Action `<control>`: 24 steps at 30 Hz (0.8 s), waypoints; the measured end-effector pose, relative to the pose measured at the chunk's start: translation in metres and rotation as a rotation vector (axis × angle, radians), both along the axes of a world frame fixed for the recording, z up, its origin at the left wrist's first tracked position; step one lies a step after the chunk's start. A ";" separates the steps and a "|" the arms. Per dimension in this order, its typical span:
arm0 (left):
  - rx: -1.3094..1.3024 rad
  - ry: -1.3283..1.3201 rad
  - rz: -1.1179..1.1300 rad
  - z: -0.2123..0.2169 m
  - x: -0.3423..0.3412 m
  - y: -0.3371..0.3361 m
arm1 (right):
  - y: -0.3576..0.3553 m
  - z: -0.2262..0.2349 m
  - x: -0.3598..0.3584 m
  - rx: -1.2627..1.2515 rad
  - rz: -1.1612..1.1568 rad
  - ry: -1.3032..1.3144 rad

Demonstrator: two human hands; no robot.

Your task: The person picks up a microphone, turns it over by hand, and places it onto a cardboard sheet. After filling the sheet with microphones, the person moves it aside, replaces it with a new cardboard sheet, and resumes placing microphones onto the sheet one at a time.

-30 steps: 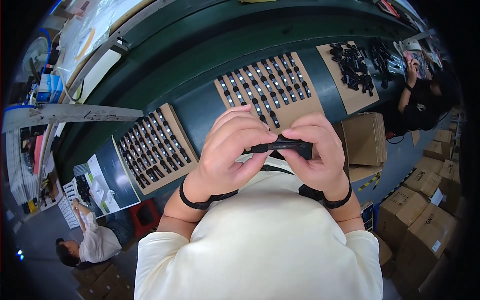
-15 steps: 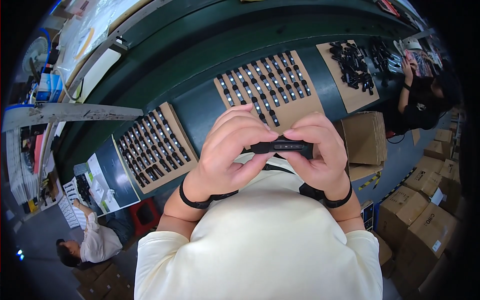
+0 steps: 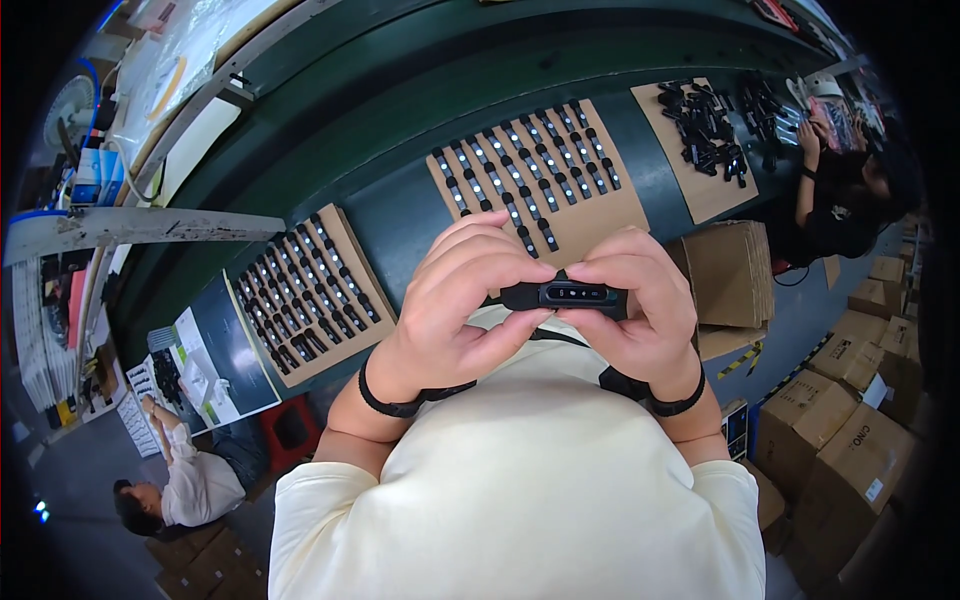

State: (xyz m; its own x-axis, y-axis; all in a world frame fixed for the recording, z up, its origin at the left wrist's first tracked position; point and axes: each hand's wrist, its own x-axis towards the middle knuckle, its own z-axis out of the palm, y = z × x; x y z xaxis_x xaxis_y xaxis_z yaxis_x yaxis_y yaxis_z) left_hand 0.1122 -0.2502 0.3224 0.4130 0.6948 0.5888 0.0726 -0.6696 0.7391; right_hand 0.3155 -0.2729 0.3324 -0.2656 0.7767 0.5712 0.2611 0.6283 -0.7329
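Observation:
Both my hands hold a small black elongated device [image 3: 577,293] level in front of my chest. It has a glossy oval panel with small lit marks facing up, and its left end looks dark and rounded. My left hand [image 3: 465,295] pinches that end between thumb and fingers. At the other end, my right hand [image 3: 637,300] grips with thumb below and fingertips above. Beyond my hands, similar black devices [image 3: 540,172] with light spots lie in rows on a cardboard sheet [image 3: 600,222].
Further left, a second cardboard sheet [image 3: 352,248] carries more rows. A heap of black pieces [image 3: 700,135] lies on cardboard at the right. Beside me stands an open carton [image 3: 728,275]; stacked boxes [image 3: 835,440] fill the lower right. One person sits lower left, another works upper right.
The device has been rolled slightly between my fingers, so its glossy panel now shows more fully. My hands have hardly shifted.

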 end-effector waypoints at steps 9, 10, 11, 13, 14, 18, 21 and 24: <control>-0.143 -0.073 -0.010 0.000 0.004 -0.005 | 0.000 -0.002 -0.001 0.030 -0.006 0.008; -0.202 -0.095 -0.011 0.001 0.005 -0.006 | 0.000 -0.003 -0.001 0.029 -0.006 0.008; -0.202 -0.096 -0.011 0.000 0.005 -0.006 | 0.000 -0.004 -0.002 0.030 -0.010 0.013; -0.181 -0.058 -0.024 -0.002 0.005 -0.004 | 0.000 -0.004 -0.002 0.030 -0.018 0.023; -0.170 -0.039 -0.031 -0.003 0.005 -0.003 | 0.000 -0.004 -0.002 0.029 -0.018 0.022; -0.146 -0.039 -0.029 -0.003 0.005 -0.002 | -0.001 -0.004 -0.002 0.016 0.005 0.009; -0.150 -0.050 -0.021 -0.004 0.006 -0.004 | -0.001 -0.006 -0.003 0.021 -0.005 0.035; -0.155 -0.056 -0.015 -0.005 0.006 -0.005 | -0.002 -0.005 -0.003 0.020 0.004 0.014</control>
